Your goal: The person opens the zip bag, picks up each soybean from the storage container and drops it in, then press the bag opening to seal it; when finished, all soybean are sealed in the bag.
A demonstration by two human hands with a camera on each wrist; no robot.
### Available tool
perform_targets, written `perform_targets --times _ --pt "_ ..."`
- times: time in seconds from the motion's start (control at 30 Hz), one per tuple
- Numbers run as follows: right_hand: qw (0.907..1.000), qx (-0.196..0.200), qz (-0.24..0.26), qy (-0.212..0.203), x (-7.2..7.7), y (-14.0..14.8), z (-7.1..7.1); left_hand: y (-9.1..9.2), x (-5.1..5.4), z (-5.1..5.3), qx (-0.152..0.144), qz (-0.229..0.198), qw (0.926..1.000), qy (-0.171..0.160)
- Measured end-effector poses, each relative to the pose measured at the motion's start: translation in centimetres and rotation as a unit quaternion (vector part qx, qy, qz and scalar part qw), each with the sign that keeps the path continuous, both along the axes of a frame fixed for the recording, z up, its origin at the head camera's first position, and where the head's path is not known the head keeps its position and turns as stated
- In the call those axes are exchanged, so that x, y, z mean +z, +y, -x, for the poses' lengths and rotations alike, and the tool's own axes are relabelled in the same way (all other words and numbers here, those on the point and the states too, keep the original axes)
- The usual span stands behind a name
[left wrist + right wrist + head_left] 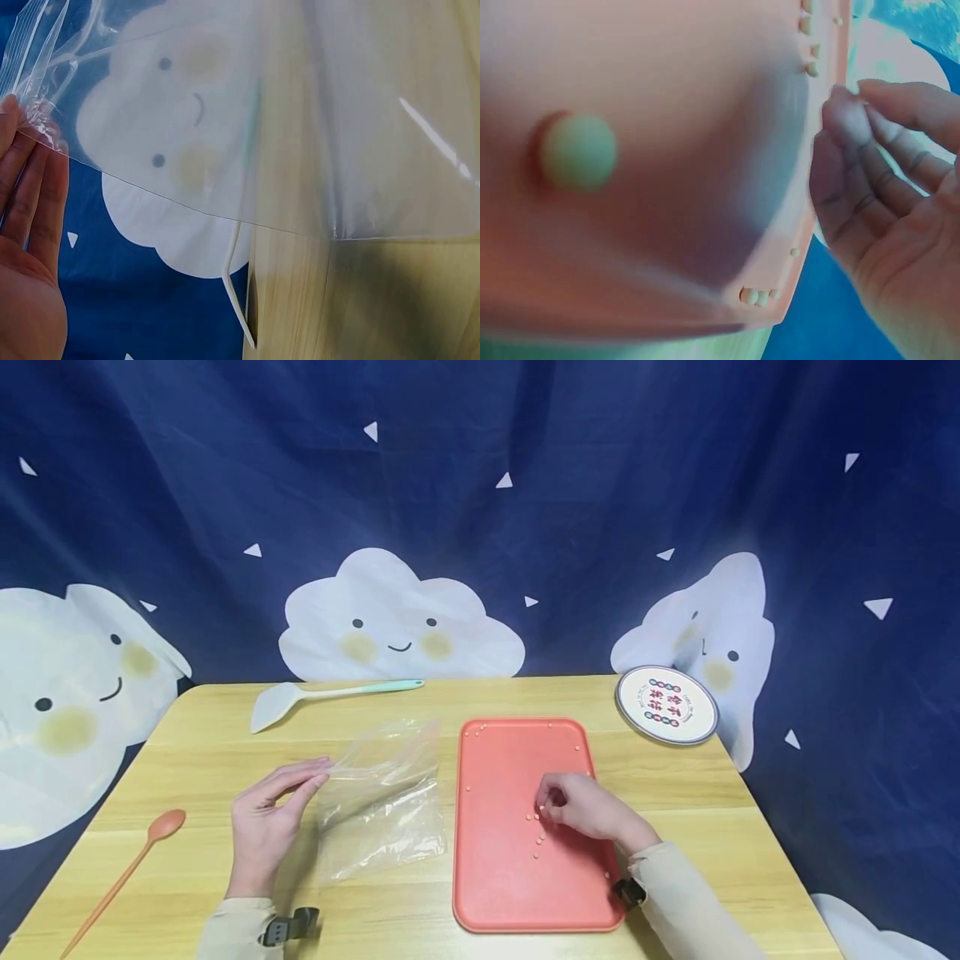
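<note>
My left hand (272, 818) pinches the top edge of a clear zip plastic bag (382, 814), which hangs to the right of it. The bag (360, 135) fills much of the left wrist view, with bunched film between thumb and fingers. Over the red tray (502, 877), my right hand (588, 810) has thumb and fingertips together on a small pale ball (542, 808). In the right wrist view the fingers mostly hide it. Several such balls lie on the tray, one large in the near view (579, 151) and others along the rim.
A white spatula with a mint handle (300, 693) lies at the table's back edge. An orange spoon (167, 823) lies at the left. A round white plate with printed characters (693, 714) sits at the back right corner. A dark blue curtain (465, 510) hangs behind the table.
</note>
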State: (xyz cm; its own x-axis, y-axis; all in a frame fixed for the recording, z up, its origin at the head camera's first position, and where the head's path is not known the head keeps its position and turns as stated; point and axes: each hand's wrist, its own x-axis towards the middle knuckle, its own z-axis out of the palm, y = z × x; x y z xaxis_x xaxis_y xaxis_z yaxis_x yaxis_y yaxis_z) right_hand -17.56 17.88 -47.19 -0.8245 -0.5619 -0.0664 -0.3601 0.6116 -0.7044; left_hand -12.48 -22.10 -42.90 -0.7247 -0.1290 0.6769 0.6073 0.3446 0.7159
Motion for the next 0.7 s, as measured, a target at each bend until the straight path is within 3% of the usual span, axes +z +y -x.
perform_targets --times 0.23,0.5,0.7 --pt "0.9972 -0.001 0.074 -0.011 1.2 -0.2 0.6 0.0 0.0 0.1 -0.01 -0.002 0.9999 0.003" --pt "0.9881 -0.029 0.15 0.021 4.9 -2.9 1.3 0.2 -0.2 0.3 -0.021 -0.009 0.9997 0.009" --pt "0.9783 -0.007 0.206 0.022 7.6 -6.5 2.1 0.6 -0.1 0.3 -0.027 -0.007 0.9996 0.004"
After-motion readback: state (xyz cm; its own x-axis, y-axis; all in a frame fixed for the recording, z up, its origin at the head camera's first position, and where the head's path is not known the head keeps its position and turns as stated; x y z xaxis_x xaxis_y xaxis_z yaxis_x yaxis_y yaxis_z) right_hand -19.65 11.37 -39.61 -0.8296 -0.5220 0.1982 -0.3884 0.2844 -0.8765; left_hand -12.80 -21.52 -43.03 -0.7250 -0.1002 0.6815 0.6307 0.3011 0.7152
